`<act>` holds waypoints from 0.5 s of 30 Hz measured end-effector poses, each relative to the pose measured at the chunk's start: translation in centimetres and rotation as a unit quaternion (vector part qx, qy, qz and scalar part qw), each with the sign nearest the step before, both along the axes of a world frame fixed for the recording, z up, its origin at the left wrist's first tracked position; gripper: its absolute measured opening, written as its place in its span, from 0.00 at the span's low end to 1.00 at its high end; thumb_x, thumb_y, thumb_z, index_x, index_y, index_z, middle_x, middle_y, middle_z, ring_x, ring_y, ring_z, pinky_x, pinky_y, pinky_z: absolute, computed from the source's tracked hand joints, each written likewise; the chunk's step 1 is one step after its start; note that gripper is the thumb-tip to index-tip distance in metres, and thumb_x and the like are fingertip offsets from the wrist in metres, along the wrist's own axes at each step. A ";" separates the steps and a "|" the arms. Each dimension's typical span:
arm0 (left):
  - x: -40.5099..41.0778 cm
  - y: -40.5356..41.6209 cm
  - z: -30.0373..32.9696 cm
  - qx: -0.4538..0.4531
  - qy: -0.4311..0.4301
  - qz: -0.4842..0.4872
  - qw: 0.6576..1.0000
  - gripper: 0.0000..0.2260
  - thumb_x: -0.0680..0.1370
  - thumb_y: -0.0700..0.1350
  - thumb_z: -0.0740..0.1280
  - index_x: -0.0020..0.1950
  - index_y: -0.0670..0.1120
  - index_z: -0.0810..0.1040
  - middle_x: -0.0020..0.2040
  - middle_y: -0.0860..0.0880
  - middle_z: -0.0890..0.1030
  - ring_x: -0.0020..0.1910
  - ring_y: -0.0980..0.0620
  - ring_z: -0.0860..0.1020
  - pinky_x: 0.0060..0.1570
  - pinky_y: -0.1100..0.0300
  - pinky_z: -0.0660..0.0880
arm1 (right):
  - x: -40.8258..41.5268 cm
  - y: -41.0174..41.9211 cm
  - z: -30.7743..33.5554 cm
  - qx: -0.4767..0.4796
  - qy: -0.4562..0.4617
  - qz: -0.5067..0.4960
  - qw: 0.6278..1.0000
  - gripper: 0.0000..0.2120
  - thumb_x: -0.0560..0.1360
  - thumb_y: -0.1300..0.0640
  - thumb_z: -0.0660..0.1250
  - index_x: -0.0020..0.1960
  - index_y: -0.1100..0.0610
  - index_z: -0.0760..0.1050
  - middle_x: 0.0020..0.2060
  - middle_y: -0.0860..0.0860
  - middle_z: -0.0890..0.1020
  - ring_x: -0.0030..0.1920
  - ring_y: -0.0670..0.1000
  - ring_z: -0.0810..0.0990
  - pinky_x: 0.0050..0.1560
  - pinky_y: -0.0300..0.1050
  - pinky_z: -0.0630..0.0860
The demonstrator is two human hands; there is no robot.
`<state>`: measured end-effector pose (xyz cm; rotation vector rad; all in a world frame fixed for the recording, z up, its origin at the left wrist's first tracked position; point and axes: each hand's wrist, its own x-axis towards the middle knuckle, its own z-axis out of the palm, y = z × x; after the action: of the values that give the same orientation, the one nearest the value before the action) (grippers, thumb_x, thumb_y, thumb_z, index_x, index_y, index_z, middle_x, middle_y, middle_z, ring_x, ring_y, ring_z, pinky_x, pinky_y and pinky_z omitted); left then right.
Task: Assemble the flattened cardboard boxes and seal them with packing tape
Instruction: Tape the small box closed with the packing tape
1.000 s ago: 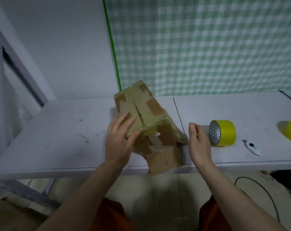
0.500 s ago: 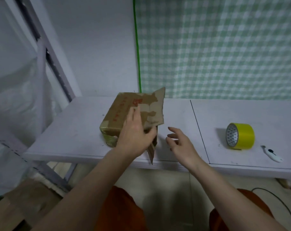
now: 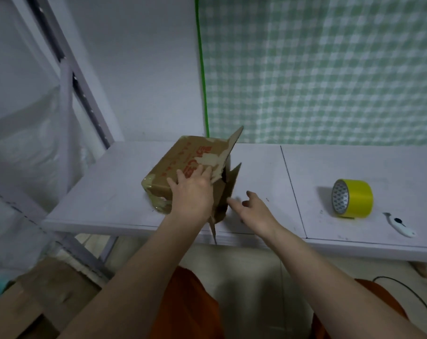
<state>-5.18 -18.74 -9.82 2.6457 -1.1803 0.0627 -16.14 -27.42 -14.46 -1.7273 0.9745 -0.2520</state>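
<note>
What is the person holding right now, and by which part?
Nothing is gripped: the left hand rests flat on the box top; the right hand is free.

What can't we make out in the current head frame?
- Inside of the cardboard box: its open end faces right, flaps and left hand cover it.
- Red print on the box: too blurred to read, partly under the hand.
- Right hand fingertips: motion-blurred; contact with the flap unclear.
- Black cable: cut off by the right edge.

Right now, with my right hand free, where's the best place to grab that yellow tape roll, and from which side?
Probably from above, pinching across the yellow outer band. The yellow tape roll stands on its rim with the open core facing left, toward your right hand, so a finger could alternatively hook into the core.
</note>
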 end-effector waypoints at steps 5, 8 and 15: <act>0.3 3.5 0.9 -0.271 0.152 0.017 0.950 0.14 0.83 0.50 0.56 0.61 0.45 0.77 0.57 0.45 0.80 0.59 0.42 0.75 0.63 0.43 0.71 | 2.5 1.7 0.4 0.112 -0.087 -0.017 0.990 0.16 0.75 0.55 0.68 0.61 0.56 0.71 0.52 0.54 0.81 0.46 0.54 0.82 0.45 0.49 0.82; 0.6 6.4 3.1 -0.360 0.182 0.068 0.912 0.12 0.83 0.50 0.58 0.53 0.45 0.77 0.44 0.51 0.79 0.45 0.54 0.78 0.47 0.66 0.75 | 2.3 2.4 2.6 0.165 -0.173 0.019 0.971 0.12 0.77 0.66 0.62 0.57 0.53 0.74 0.50 0.54 0.82 0.46 0.53 0.82 0.44 0.47 0.80; 1.7 17.5 5.6 -0.531 0.247 0.212 0.782 0.11 0.77 0.59 0.65 0.46 0.51 0.76 0.46 0.53 0.81 0.50 0.54 0.79 0.58 0.50 0.76 | 2.9 5.3 9.3 0.222 -0.274 0.242 0.904 0.11 0.76 0.68 0.63 0.58 0.62 0.73 0.49 0.61 0.83 0.46 0.61 0.84 0.44 0.55 0.82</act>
<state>-3.46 -1.24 -4.20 1.6567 -0.1860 0.0746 -13.25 -22.17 -5.17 -1.3077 0.1507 -0.1575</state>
